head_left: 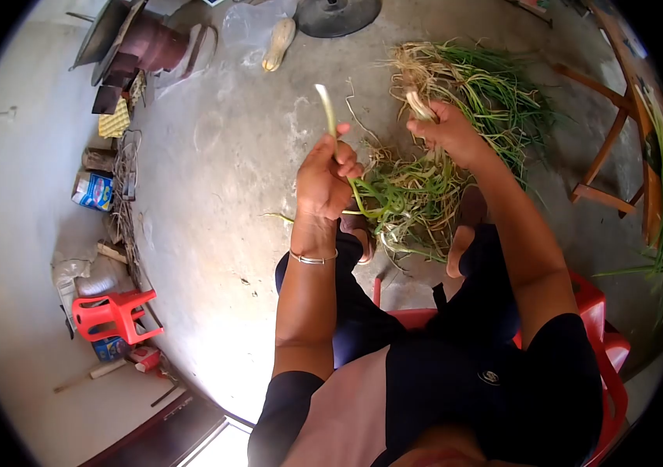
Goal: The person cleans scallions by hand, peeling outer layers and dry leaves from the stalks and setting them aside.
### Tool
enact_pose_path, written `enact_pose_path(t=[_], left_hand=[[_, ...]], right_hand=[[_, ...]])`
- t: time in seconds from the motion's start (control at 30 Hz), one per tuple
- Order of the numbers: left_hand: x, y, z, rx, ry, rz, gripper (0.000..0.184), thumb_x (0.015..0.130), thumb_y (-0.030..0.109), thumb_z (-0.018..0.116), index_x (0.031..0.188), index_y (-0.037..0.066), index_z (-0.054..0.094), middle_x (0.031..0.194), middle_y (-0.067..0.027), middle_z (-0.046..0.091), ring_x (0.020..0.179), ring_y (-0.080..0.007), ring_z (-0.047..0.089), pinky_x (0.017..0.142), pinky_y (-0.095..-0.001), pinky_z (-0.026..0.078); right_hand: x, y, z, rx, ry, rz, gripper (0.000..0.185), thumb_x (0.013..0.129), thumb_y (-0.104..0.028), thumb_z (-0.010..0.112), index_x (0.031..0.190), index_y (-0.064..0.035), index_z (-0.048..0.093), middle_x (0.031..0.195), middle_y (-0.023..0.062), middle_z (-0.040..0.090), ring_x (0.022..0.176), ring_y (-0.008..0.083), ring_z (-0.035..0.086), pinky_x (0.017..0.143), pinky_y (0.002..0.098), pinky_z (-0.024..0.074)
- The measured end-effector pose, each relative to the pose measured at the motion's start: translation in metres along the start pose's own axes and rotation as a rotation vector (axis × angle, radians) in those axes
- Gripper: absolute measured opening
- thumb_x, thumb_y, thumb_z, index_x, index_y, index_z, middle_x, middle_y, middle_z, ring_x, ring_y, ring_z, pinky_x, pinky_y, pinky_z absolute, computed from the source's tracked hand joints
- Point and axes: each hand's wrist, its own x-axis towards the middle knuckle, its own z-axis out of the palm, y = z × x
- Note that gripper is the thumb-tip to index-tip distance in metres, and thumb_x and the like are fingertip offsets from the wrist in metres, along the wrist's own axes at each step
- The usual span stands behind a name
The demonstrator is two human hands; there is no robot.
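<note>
My left hand (323, 177) is closed around a scallion (329, 113). The scallion's white end points up and away from me, and its green leaves hang below the fist. To the right, my right hand (451, 134) grips a pale, straw-coloured bit of scallion (420, 106); whether this is a stalk or stripped skin I cannot tell. Between and below the hands lies a heap of loose scallion leaves and trimmings (417, 194) on the floor by my feet. Behind my right hand spreads a larger pile of scallions (495, 93) with dry, tangled roots.
A wooden table (650, 148) with scallions (662, 140) hanging over its edge stands at the right. A squash (279, 45) and a round black base (337, 17) are at the far side. Along the left wall are a red chair (116, 315) and boxes (94, 191).
</note>
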Motion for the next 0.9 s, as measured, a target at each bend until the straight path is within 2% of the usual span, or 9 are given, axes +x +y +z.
enact_pose_path(t=[0.1,0.23,0.43,0.53,0.57,0.6,0.7,0.77,0.9], left_hand=[[0.002,0.005,-0.002,-0.067,0.000,0.087,0.030,0.094,0.022,0.035,0.111,0.001,0.048,0.062,0.0018,0.035,0.055,-0.0086,0.030,0.053,-0.0223,0.030],[0.005,0.008,-0.003,-0.163,-0.025,0.152,0.029,0.094,0.021,0.033,0.111,0.002,0.048,0.062,0.0016,0.034,0.054,-0.0084,0.029,0.051,-0.0220,0.029],[0.007,0.006,0.000,-0.306,-0.061,0.165,0.029,0.095,0.021,0.033,0.111,0.001,0.047,0.064,0.0013,0.034,0.054,-0.0090,0.030,0.052,-0.0221,0.030],[0.008,0.009,0.001,-0.384,-0.011,0.257,0.028,0.095,0.020,0.033,0.109,0.000,0.047,0.063,0.0007,0.036,0.054,-0.0096,0.031,0.052,-0.0227,0.032],[0.007,0.013,-0.001,-0.406,0.011,0.319,0.028,0.095,0.020,0.033,0.108,0.000,0.048,0.063,0.0002,0.037,0.054,-0.0099,0.032,0.053,-0.0231,0.033],[0.007,0.018,-0.005,-0.408,0.013,0.320,0.028,0.095,0.020,0.033,0.108,0.000,0.048,0.063,0.0002,0.037,0.054,-0.0099,0.032,0.053,-0.0231,0.033],[0.003,0.043,-0.030,-0.557,-0.037,0.561,0.025,0.095,0.019,0.034,0.102,0.001,0.050,0.063,-0.0013,0.040,0.055,-0.0106,0.034,0.054,-0.0230,0.035],[-0.004,0.057,-0.046,-0.564,-0.001,0.643,0.024,0.095,0.018,0.034,0.101,0.002,0.050,0.063,-0.0014,0.040,0.055,-0.0113,0.034,0.055,-0.0237,0.035],[-0.010,0.063,-0.055,-0.592,0.058,0.672,0.025,0.095,0.017,0.032,0.103,0.002,0.050,0.064,-0.0018,0.040,0.056,-0.0121,0.034,0.055,-0.0245,0.035]], right_hand=[[-0.011,-0.016,0.011,-0.122,-0.079,0.028,0.017,0.080,-0.020,0.063,0.089,-0.0069,0.059,0.066,-0.0046,0.050,0.054,0.0040,0.044,0.047,0.0210,0.0363],[-0.018,-0.019,0.015,-0.162,-0.122,-0.009,0.019,0.081,-0.018,0.061,0.096,-0.0067,0.061,0.066,-0.0045,0.051,0.054,0.0034,0.045,0.048,0.0201,0.0363],[-0.026,-0.009,0.032,0.016,-0.496,0.059,0.029,0.083,-0.018,0.057,0.111,-0.0090,0.057,0.060,-0.0045,0.048,0.050,0.0052,0.045,0.048,0.0197,0.0355],[-0.029,-0.002,0.046,-0.073,-0.578,0.149,0.029,0.084,-0.020,0.057,0.110,-0.0088,0.057,0.061,-0.0044,0.049,0.051,0.0059,0.045,0.047,0.0211,0.0351],[-0.027,-0.004,0.045,-0.222,-0.634,0.208,0.025,0.083,-0.023,0.058,0.103,-0.0080,0.059,0.063,-0.0044,0.050,0.053,0.0062,0.046,0.048,0.0221,0.0352],[-0.029,-0.008,0.044,-0.222,-0.637,0.211,0.025,0.083,-0.023,0.058,0.103,-0.0080,0.059,0.063,-0.0044,0.050,0.053,0.0062,0.046,0.048,0.0221,0.0352],[-0.030,-0.014,0.038,-0.224,-0.677,0.150,0.021,0.083,-0.021,0.060,0.100,-0.0079,0.061,0.066,-0.0046,0.052,0.051,0.0039,0.042,0.047,0.0188,0.0323],[-0.025,-0.007,0.026,-0.076,-0.579,0.236,0.019,0.083,-0.020,0.059,0.095,-0.0058,0.062,0.067,-0.0044,0.054,0.051,0.0025,0.041,0.045,0.0171,0.0295],[-0.026,-0.019,0.013,0.152,-0.609,0.288,0.022,0.083,-0.019,0.059,0.095,-0.0004,0.061,0.073,-0.0026,0.057,0.052,0.0012,0.041,0.045,0.0150,0.0277]])
